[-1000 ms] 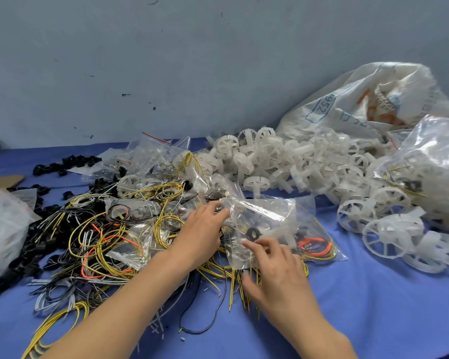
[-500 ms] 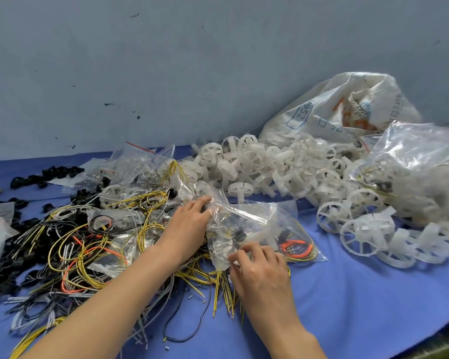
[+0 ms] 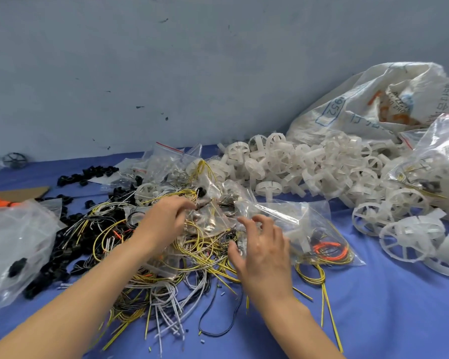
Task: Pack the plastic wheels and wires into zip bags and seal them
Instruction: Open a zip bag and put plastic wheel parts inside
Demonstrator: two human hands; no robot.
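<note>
Blue cloth (image 3: 379, 322) covers your table. The zip bag (image 3: 309, 224), holding a white wheel and orange wires, lies right of centre, below the plastic wheels (image 3: 309, 164). Your left hand (image 3: 166, 220) has left the bag's corner and moved left into the wire tangle (image 3: 192, 257). Its fingers are curled and blurred, so I cannot tell what they hold. Your right hand (image 3: 266, 251) has lifted off the bag's lower edge, fingers spread and half-curled, gripping nothing.
</note>
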